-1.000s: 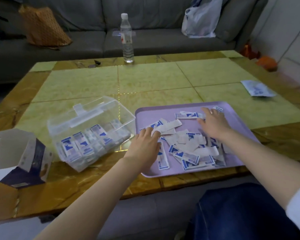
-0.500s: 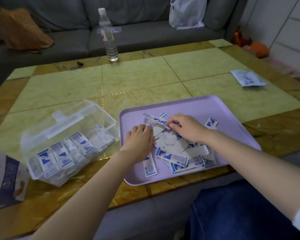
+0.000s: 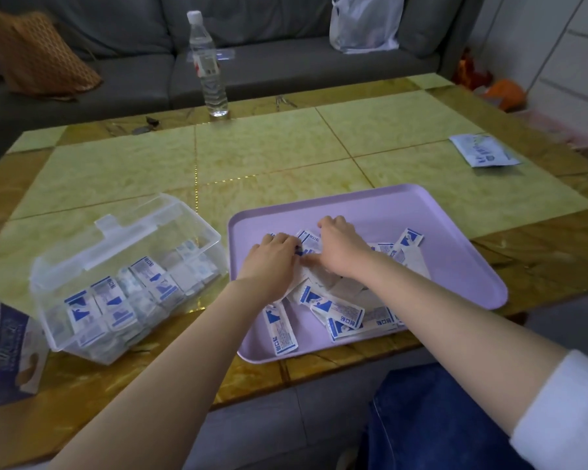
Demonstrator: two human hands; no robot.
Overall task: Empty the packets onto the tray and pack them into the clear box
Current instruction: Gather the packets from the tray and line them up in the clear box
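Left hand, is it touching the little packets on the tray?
Touching. The head view shows the left hand resting on the packets on the tray, its fingers down on the pile.

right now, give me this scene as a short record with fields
tray: lilac plastic tray at the near edge of the yellow tiled table
packets: white-and-blue paper packets heaped loose on the tray
box: clear plastic box left of the tray, partly filled with packets
left hand: rests on the heap, grip hidden
right hand: on the heap close beside the left hand, fingers curled
other: clear plastic water bottle upright at the table's far edge
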